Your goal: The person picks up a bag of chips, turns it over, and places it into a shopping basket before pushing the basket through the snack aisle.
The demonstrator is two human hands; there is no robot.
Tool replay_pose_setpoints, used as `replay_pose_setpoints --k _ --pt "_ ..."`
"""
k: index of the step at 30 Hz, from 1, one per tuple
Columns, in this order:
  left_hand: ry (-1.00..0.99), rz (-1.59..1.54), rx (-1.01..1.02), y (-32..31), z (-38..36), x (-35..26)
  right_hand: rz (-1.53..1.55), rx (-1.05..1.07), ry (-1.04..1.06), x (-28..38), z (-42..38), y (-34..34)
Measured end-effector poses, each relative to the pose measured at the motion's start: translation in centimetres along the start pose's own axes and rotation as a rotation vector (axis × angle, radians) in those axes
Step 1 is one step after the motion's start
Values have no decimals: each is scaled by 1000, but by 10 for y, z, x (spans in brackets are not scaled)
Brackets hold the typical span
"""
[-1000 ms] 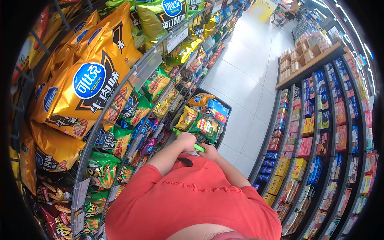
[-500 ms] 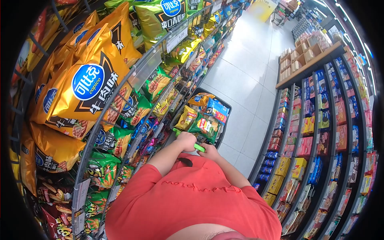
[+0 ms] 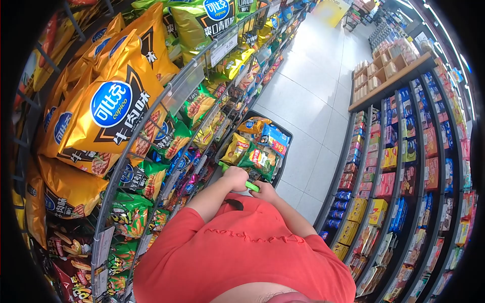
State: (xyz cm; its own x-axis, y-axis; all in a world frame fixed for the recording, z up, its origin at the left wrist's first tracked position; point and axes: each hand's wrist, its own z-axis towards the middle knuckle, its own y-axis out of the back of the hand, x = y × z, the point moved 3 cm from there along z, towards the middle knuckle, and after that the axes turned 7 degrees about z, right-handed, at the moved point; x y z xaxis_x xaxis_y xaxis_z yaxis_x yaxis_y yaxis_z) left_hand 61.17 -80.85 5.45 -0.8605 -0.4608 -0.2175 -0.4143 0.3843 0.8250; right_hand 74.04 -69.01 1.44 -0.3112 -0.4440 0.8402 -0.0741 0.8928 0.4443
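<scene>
My left hand [image 3: 235,178] is wrapped round the green handle [image 3: 252,187] of a dark shopping cart [image 3: 289,146]. To its right, my right hand [image 3: 264,192] grips the same handle, its fingers partly hidden. Several snack bags fill the cart in front of my hands: an orange bag [image 3: 252,124] at the far end, a yellow bag [image 3: 235,148] on the left, a green bag [image 3: 258,157] nearest the handle and a blue pack [image 3: 274,138] on the right.
A wire rack [image 3: 166,98] of orange chip bags [image 3: 108,101] and green chip bags stands close on the left. Shelves of boxed snacks [image 3: 355,210] line the right. A tiled aisle floor [image 3: 308,96] runs ahead, with a wooden display [image 3: 389,81] at the right.
</scene>
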Motion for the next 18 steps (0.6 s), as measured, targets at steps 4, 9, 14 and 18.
replay_pose_setpoints --k 4,9,14,18 --pt "-4 -4 -6 0 -1 -1 2 4 1 1 -1 1" --pt "-1 4 1 -2 1 0 10 3 0 0 0 0" --pt "-11 6 -9 -3 1 0 8 -8 7 -1 -1 -1" --pt "-11 1 -18 -4 1 0 13 -6 1 0 -1 -1"
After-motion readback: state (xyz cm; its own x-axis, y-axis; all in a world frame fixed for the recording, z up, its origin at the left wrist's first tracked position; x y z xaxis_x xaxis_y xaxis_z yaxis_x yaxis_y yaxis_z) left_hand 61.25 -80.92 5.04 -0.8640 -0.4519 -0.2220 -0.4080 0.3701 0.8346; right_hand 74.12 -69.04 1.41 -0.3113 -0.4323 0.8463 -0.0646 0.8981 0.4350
